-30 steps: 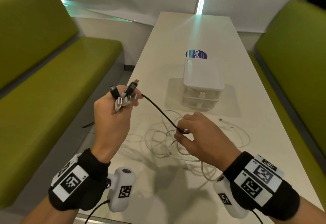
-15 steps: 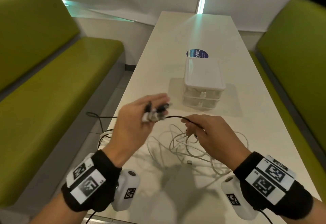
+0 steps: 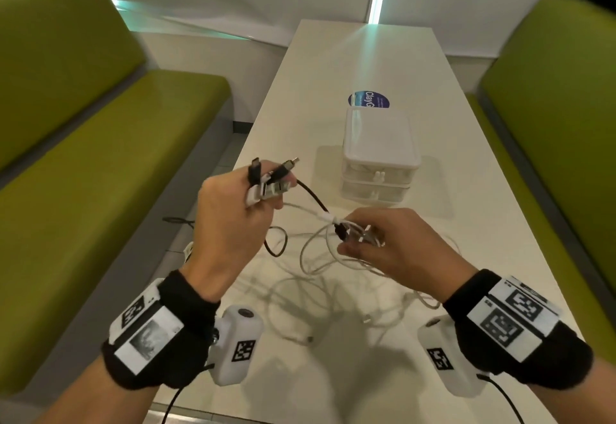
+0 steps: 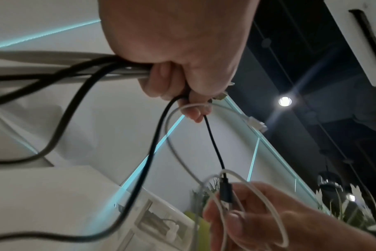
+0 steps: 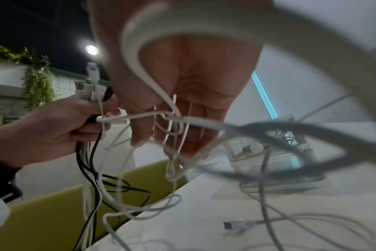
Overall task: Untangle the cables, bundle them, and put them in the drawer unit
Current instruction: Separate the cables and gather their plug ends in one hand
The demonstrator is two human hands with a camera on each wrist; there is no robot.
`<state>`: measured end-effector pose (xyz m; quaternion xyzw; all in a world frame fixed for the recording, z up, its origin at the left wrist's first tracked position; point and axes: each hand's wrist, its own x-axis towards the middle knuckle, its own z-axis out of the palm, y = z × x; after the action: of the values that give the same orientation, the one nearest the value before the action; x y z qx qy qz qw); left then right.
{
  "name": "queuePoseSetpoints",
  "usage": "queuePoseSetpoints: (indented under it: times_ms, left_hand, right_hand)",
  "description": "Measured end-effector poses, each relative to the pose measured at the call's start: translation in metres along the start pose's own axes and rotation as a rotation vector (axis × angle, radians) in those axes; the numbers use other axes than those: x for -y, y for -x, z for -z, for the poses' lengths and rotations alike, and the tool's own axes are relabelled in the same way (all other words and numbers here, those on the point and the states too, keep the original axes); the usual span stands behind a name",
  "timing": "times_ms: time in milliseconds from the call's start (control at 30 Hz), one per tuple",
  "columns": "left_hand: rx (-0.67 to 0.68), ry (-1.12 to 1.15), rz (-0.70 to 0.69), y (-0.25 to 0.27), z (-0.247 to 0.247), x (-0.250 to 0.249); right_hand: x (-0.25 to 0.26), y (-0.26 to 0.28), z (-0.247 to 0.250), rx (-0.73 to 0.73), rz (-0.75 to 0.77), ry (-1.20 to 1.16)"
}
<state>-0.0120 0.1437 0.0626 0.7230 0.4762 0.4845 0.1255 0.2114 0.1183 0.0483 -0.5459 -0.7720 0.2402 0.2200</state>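
My left hand [image 3: 248, 205] is raised over the table's left side and grips a bunch of black and white cable plugs [image 3: 266, 180] that stick up past its fingers. A black cable [image 3: 313, 198] runs from that bunch to my right hand [image 3: 361, 240], which pinches its black plug [image 4: 225, 191] together with loops of white cable [image 3: 320, 250]. More tangled white cable [image 3: 333, 293] lies on the white table [image 3: 366, 66] under both hands. The white drawer unit [image 3: 380, 156] stands behind the hands with its drawers closed.
Green benches [image 3: 83, 156] run along both long sides of the table. A round blue sticker [image 3: 368, 100] lies behind the drawer unit. Black cable hangs over the table's left edge [image 5: 110, 185]. A loose white plug [image 5: 234, 225] lies near the front.
My left hand rose and swung back left with the plugs. My right hand slid along the black cable to its end plug and now holds it with white loops.
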Motion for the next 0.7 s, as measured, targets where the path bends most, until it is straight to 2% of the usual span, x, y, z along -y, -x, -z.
queuePoseSetpoints:
  times_ms: [200,300,467,567,700]
  left_hand:
    - [0.038,0.003,0.095,0.003,0.0,0.001]
    - [0.092,-0.032,0.158,0.007,-0.003,0.007]
    - [0.192,-0.089,0.217,0.013,-0.007,0.01]
    - [0.229,-0.103,0.232,0.017,-0.011,0.01]
    - [0.258,-0.144,0.218,0.021,-0.017,0.011]
  right_hand:
    - [-0.011,0.005,-0.002,-0.013,-0.06,-0.003]
    - [-0.016,0.008,-0.001,0.001,-0.096,-0.116]
    - [-0.018,0.009,0.004,-0.101,-0.139,-0.328]
    - [-0.02,0.007,0.002,-0.138,-0.16,-0.243]
    - [-0.016,0.01,0.001,-0.215,-0.074,-0.012]
